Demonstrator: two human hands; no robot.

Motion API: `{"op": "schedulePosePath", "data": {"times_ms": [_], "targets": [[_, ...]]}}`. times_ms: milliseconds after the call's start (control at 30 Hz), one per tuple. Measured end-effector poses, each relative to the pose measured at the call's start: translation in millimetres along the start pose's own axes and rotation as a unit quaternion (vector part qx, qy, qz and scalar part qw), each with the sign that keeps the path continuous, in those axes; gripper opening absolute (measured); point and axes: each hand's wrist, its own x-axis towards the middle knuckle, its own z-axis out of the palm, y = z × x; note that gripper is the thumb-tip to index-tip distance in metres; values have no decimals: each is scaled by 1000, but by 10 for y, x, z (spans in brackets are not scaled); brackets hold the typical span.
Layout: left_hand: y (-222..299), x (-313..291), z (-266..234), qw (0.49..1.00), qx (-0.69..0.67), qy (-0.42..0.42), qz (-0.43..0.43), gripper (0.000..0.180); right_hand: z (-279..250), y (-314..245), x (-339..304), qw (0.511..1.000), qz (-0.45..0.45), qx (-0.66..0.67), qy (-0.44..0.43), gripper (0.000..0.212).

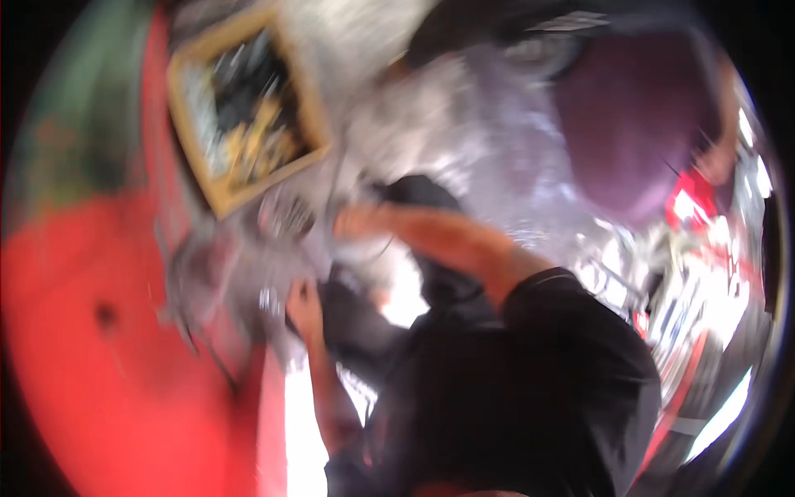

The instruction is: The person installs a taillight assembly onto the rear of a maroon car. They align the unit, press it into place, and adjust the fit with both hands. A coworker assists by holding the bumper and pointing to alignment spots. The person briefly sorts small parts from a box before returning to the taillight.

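Observation:
Motion blur smears the whole view. My left hand is low at the centre left, close to a greyish, blurred piece of equipment. A dark shape lies beside that hand, but whether it is held I cannot tell. My right arm reaches across to the left, and my right hand is just right of a round grey metallic thing. Its fingers are too blurred to show a grip. A thin dark cable or hose seems to run up near the right hand.
A wooden box with black and yellowish pieces stands at the upper left. A large red surface fills the left side. Another person in a maroon top is at the upper right, near a red object. Metallic clutter lies at the right.

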Motion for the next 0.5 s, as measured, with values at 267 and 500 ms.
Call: {"op": "schedulePosePath", "data": {"times_ms": [267,500], "targets": [[245,-1047,-42,935,-75,-345,33,31,-3107,-2667,-326,870,471,82,-122,14],[773,-1467,-795,872,-50,-485,-51,28,-2497,-4209,-2497,718,690,51,-83,26]]}}
